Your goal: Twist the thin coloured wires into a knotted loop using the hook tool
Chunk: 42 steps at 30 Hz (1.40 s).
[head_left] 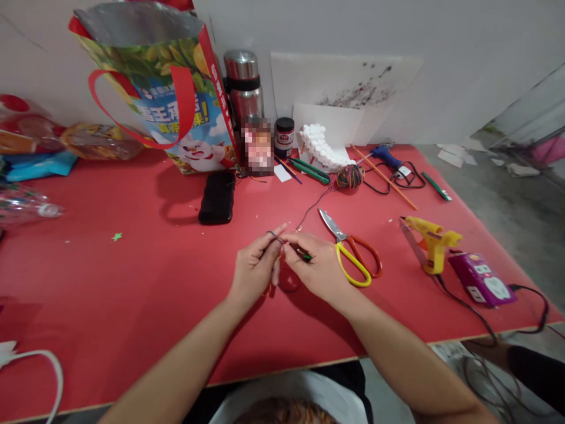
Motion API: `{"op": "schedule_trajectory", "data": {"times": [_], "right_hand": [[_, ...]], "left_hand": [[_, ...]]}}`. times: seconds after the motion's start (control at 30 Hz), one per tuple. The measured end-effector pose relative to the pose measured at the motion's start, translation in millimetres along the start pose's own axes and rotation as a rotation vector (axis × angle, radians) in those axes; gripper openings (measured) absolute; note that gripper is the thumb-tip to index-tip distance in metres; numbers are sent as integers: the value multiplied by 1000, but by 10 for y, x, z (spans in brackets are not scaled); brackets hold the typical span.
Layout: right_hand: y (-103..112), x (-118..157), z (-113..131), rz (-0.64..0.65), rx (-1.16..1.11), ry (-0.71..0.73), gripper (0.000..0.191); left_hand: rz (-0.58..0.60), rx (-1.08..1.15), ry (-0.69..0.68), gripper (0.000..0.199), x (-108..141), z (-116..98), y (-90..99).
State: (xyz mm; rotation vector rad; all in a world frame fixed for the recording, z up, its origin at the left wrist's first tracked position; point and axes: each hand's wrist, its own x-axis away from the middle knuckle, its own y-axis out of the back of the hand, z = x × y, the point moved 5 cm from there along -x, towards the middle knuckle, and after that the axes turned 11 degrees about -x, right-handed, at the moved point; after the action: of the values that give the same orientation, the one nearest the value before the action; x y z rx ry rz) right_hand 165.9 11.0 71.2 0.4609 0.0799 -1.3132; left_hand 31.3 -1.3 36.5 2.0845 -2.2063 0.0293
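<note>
My left hand (256,266) is closed over the red table, pinching dark yarn (274,235), with a loop over its raised forefinger. Against its fingertips, my right hand (318,263) is closed around a slim tool with a green end (304,254), perhaps a crochet hook; its tip is hidden among the fingers. A strand runs from the hands back to a multicoloured yarn ball (350,176). Loose yarn also hangs beneath the fingers. Just right of my right hand lie open scissors (348,244) with one yellow and one red handle.
A yellow glue gun (432,240) and a purple power socket (483,280) with cables occupy the right side. Behind are a phone (217,198), a green cutter (310,170), a blue glue gun (386,155), a thermos (244,88) and a large bag (154,100).
</note>
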Motion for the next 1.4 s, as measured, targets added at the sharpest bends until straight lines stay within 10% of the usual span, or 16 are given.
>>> {"op": "schedule_trajectory", "data": {"times": [0.37, 0.67, 0.87, 1.4], "right_hand": [[-47, -6, -98, 21, 60, 129, 14], [13, -3, -170, -110, 34, -61, 24], [-94, 72, -33, 21, 362, 262, 18], [-196, 99, -115, 97, 769, 424, 34]], "left_hand": [[-33, 229, 84, 32, -67, 79, -1], [-170, 431, 176, 20, -103, 27, 54], [-140, 532, 258, 19, -119, 78, 50], [-107, 611, 392, 37, -66, 110, 11]]}}
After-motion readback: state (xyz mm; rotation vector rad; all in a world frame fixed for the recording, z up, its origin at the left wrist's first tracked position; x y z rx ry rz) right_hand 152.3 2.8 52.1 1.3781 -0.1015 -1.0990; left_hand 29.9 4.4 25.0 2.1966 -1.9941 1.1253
